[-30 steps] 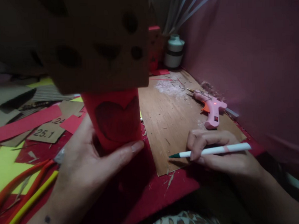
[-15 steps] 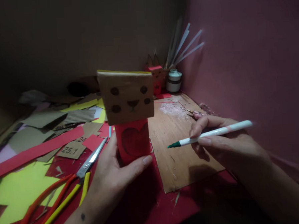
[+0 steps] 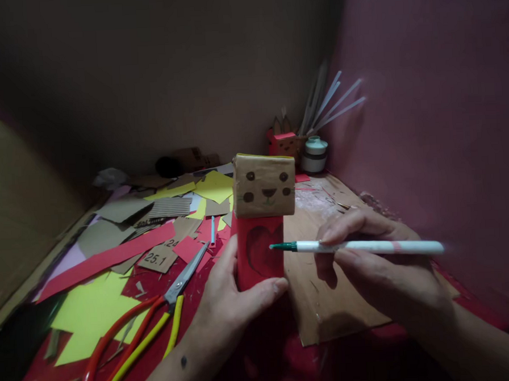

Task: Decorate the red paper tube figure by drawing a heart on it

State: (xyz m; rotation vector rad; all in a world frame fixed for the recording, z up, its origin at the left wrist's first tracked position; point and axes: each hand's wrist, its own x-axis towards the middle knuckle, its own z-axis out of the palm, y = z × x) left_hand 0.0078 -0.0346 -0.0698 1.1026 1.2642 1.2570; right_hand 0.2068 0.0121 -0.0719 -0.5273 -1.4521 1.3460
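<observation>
My left hand (image 3: 239, 305) wraps around the lower body of a cardboard animal figure (image 3: 264, 198), holding it upright. Its brown box head has dark eyes, cheek spots, a nose and a mouth, and its red body carries a dark heart. Between the thumb and fingers of my right hand (image 3: 368, 253) is a white marker (image 3: 389, 247) with a green tip. That tip points left, in front of the heart; whether it touches the red paper I cannot tell. Beside my left wrist lie scissors (image 3: 178, 285) with red and yellow handles, blades apart from my hand.
Yellow, red and brown paper and cardboard scraps (image 3: 158, 258) cover the left side. A cardboard sheet (image 3: 324, 300) lies under my right hand. At the back stand a smaller red animal figure (image 3: 284, 143), a lidded jar (image 3: 315, 156) and white sticks (image 3: 335, 104). A pink wall (image 3: 438, 118) bounds the right.
The view has shifted, and the figure now appears smaller and farther right. Its head looks tilted back less close to me. The marker has levelled, its tip moving from beside the figure to the heart.
</observation>
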